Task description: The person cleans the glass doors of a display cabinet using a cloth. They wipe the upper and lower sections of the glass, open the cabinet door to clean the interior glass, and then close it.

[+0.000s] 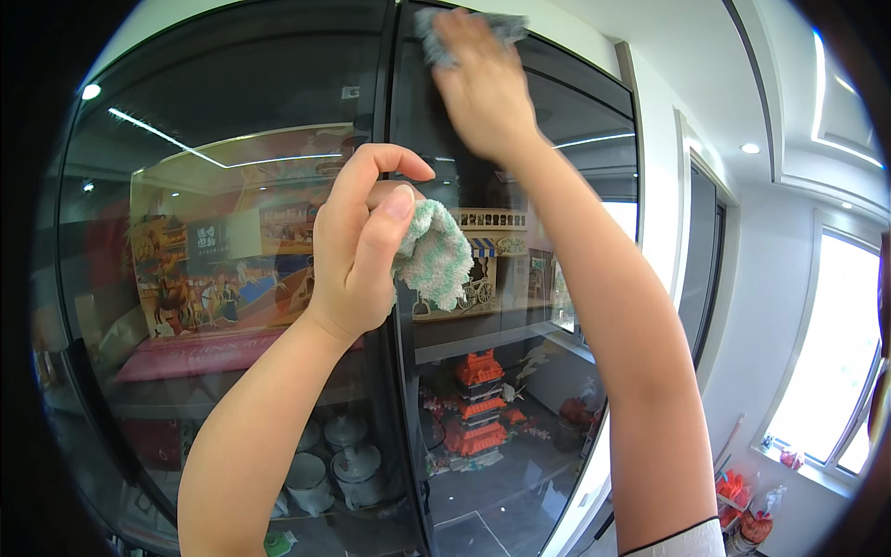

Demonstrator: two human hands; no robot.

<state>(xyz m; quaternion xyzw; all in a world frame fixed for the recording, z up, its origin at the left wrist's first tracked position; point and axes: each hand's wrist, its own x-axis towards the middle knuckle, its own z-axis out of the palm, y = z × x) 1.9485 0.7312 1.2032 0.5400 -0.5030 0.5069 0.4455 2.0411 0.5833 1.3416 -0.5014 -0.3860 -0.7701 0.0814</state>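
My right hand is raised high and presses a grey cloth flat near the top of the right glass door of a dark cabinet; the hand is slightly blurred. Lower down, in front of the seam between the doors, my left hand grips a bunched green-and-white terry cloth. Its index finger is curled loosely above the cloth. I cannot tell whether the left hand touches the glass. Part of the grey cloth is hidden under the right fingers.
Behind the left glass door stand a large illustrated box and several white lidded cups. A model building and a red-roofed pagoda model are behind the right door. A window and doorway lie at right.
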